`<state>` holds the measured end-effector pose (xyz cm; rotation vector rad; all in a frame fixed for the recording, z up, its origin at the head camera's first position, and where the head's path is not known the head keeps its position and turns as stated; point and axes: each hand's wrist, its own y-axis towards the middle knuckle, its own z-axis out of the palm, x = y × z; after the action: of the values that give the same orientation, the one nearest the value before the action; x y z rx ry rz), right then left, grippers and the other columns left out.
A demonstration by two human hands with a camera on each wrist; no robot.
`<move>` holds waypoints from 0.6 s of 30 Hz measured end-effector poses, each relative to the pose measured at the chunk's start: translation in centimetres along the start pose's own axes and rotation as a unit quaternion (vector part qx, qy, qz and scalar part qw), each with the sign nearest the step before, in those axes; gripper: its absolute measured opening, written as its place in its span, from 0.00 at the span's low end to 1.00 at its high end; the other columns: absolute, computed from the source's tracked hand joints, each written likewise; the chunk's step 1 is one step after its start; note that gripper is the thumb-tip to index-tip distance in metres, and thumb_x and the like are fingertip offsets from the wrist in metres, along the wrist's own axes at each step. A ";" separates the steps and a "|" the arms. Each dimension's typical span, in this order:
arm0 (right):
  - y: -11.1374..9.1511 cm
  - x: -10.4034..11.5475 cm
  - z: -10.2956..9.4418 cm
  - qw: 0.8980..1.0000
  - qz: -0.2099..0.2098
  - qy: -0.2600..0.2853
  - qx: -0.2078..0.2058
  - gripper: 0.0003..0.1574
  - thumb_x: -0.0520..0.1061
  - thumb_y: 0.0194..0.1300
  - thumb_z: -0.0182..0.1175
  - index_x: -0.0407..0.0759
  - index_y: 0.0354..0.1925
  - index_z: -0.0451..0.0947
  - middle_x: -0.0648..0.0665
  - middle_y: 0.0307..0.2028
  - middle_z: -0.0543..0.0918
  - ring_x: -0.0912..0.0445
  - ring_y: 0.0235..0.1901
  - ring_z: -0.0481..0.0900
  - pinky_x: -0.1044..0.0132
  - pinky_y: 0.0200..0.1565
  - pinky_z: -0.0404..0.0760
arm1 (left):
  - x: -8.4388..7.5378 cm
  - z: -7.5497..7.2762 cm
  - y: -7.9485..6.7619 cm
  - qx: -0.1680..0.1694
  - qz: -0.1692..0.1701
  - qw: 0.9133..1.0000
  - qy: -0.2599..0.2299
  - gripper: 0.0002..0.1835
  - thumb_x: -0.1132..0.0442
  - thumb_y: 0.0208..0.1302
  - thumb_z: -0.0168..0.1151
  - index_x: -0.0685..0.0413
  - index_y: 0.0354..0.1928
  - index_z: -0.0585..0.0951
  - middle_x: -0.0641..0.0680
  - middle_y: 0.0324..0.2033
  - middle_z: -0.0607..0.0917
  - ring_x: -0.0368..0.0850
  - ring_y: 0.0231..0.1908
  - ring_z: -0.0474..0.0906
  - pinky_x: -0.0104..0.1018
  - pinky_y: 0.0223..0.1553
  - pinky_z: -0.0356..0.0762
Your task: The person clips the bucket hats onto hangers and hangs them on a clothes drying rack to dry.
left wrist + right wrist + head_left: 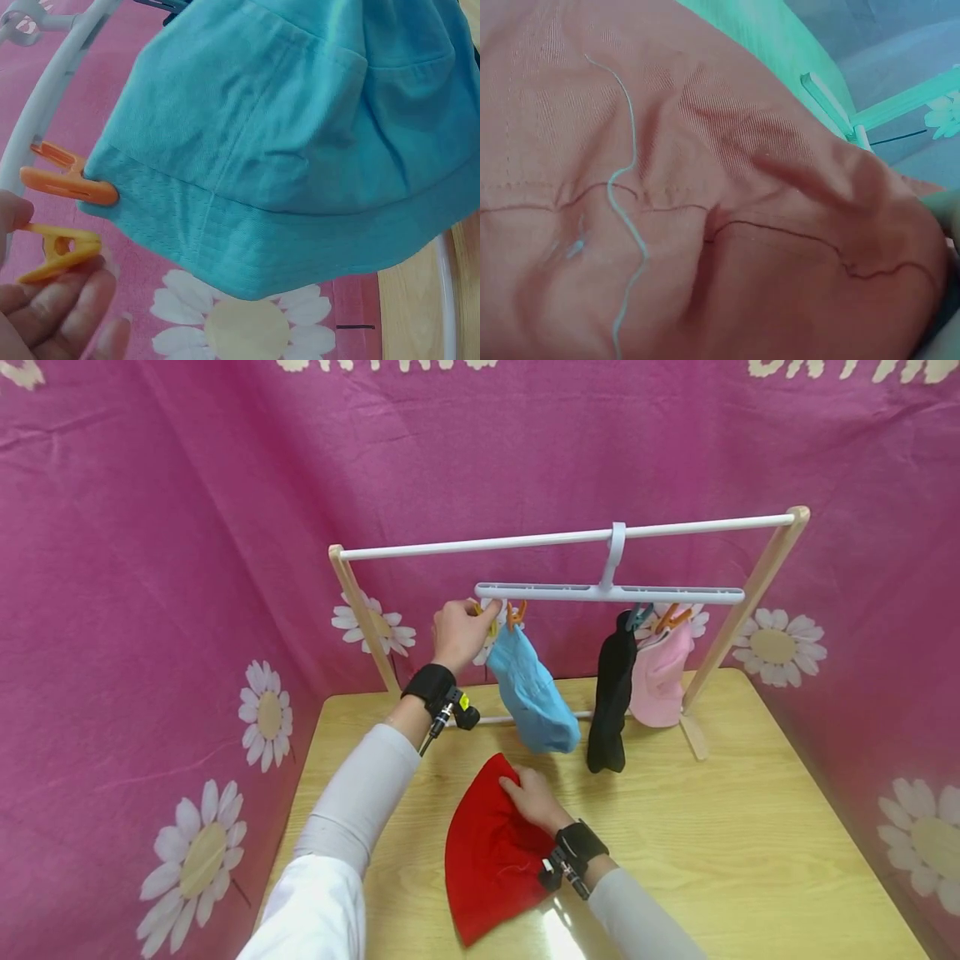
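My left hand (459, 631) is at the left end of the white hanger (547, 592). It pinches a yellow clothespin (91, 245) by its handles, with nothing between the clothespin's tips in the left wrist view. Right beside it, an orange clothespin (64, 185) grips the brim of a light blue bucket hat (247, 142), which dangles from the hanger. Lower down, over the table, my right hand (537, 799) grips a red bucket hat (483, 860) by its upper edge. That hat's cloth (667, 150) fills most of the right wrist view, a pale loose thread on it.
A black sock (611, 702) and a pink cap (658, 687) hang from clothespins on the hanger's right half. The hanger hooks over the white bar (525, 540) of a wooden-legged rack on the wooden table (750, 827). Pink flowered cloth (187, 693) surrounds the table.
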<state>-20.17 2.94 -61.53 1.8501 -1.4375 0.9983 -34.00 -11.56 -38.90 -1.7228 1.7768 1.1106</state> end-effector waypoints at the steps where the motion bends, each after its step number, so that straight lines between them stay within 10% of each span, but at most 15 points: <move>1: 0.0 0.1 -0.1 1.000 -0.003 -0.002 -0.006 0.09 0.42 0.75 0.60 0.38 0.40 0.84 0.49 0.26 0.80 0.56 0.29 0.76 0.60 0.38 0.76 | 0.0 -0.1 -0.1 -0.001 0.006 1.000 -0.002 0.30 0.36 0.71 0.62 0.53 0.22 0.83 0.49 0.18 0.79 0.45 0.25 0.75 0.37 0.26 0.65; 18: -0.3 3.3 -2.1 0.999 -0.004 -0.036 -0.040 0.08 0.43 0.65 0.63 0.38 0.37 0.81 0.50 0.24 0.79 0.56 0.26 0.75 0.62 0.33 0.73 | -0.1 0.1 -0.5 -0.049 0.056 0.997 0.023 0.30 0.40 0.72 0.62 0.53 0.17 0.76 0.48 0.15 0.73 0.46 0.24 0.73 0.37 0.26 0.61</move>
<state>-19.83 2.97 -57.64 1.8493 -1.4897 0.8641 -33.50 -11.37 -38.95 -1.7365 1.8972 1.2333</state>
